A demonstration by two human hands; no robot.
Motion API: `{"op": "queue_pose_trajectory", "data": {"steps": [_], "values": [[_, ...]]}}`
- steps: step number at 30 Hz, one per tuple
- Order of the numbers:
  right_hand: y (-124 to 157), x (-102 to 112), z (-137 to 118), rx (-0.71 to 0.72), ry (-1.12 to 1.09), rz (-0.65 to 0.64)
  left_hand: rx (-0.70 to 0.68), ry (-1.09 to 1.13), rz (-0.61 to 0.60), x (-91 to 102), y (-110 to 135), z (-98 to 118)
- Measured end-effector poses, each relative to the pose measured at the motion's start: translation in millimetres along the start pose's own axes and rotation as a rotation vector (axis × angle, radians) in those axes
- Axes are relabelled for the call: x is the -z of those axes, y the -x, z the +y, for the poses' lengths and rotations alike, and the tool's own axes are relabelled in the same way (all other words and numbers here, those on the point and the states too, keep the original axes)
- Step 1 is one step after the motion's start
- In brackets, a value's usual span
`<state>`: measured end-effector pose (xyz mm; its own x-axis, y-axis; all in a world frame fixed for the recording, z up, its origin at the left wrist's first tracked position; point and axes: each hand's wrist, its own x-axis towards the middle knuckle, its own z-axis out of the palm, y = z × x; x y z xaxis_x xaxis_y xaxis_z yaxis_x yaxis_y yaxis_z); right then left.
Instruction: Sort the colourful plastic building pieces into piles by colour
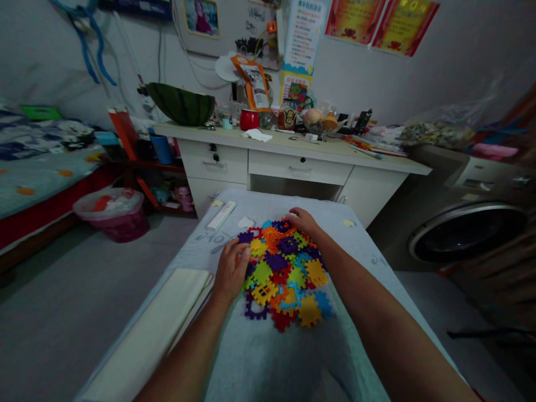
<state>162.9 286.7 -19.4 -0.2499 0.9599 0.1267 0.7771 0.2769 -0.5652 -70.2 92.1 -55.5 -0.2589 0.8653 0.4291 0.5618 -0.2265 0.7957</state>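
Note:
A heap of flat, notched plastic building blocks [276, 261] in purple, orange, yellow, green, blue and red lies on the cloth-covered table [259, 357]. My left hand [231, 269] rests against the heap's left side, its thumb and fingers apart. At the far right edge of the same heap, my right hand [305, 222] reaches over with loosely curved fingers touching the blocks. No block is clearly gripped in either hand. Some fingertips are hidden among the pieces.
A folded cream cloth [161, 321] lies along the table's left side, and a white remote-like bar [221, 215] is farther back. Beyond the table stands a white desk [276, 149] bearing a watermelon half [182, 104]. A washing machine [464, 206] is on the right.

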Motion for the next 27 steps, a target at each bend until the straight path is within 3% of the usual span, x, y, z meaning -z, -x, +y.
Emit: {"op": "queue_pose_trajectory", "data": {"steps": [3, 6, 19, 25, 27], "values": [[-2.9, -8.9, -15.2, 0.021, -0.037, -0.230, -0.002, -0.014, -0.028, -0.3, -0.4, -2.0], [1.5, -11.2, -22.7, 0.076, 0.013, -0.351, 0.000, -0.016, -0.041, -0.3, -1.2, -3.3], [49.4, 5.8, -40.3, 0.284, -0.125, -0.327, 0.043, 0.136, 0.019, 1.7, -2.3, -2.5], [64.4, 12.8, -59.8, 0.369, -0.242, -0.391, 0.054, 0.183, 0.032, 2.7, -2.8, -0.8], [66.9, 18.9, -58.4, 0.400, -0.296, -0.340, 0.060, 0.181, 0.031, 3.3, -2.9, 0.8]]}}
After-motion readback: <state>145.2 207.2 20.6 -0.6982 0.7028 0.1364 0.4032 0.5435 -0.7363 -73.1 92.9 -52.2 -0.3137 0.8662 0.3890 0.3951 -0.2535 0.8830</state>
